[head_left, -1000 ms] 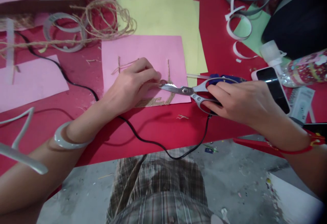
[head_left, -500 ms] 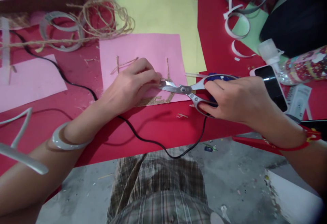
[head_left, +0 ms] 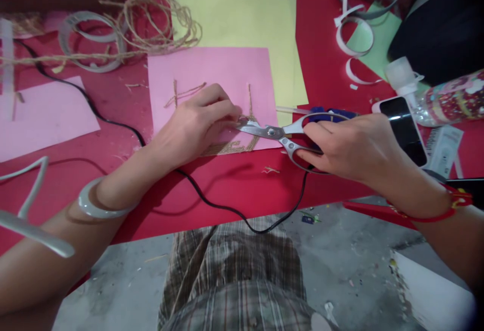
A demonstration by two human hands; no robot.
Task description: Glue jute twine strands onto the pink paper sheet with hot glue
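My right hand (head_left: 342, 142) grips metal scissors (head_left: 270, 132) by their loop handles, with the blades pointing left. Above the pink sheet (head_left: 212, 66), my left hand (head_left: 206, 117) is closed in a pinch right at the blade tips. What the pinch holds is hidden by the fingers and too small to make out. Strands of jute twine (head_left: 249, 98) lie on the sheet: crossed pieces at its left, an upright one at its right. Rows of twine (head_left: 227, 148) run along the near edge, partly behind my left hand.
Loose twine (head_left: 162, 23) lies coiled beside tape rings (head_left: 70, 44) at the back left. Yellow paper (head_left: 234, 13) extends behind the pink sheet. A black cable (head_left: 212, 202) loops over the table's front edge. On the right are a white-framed device (head_left: 403, 129) and a patterned bottle (head_left: 454, 99).
Both hands keep almost the same places. The scissor blades look slightly more closed at my left fingertips. The whole view has shifted a little.
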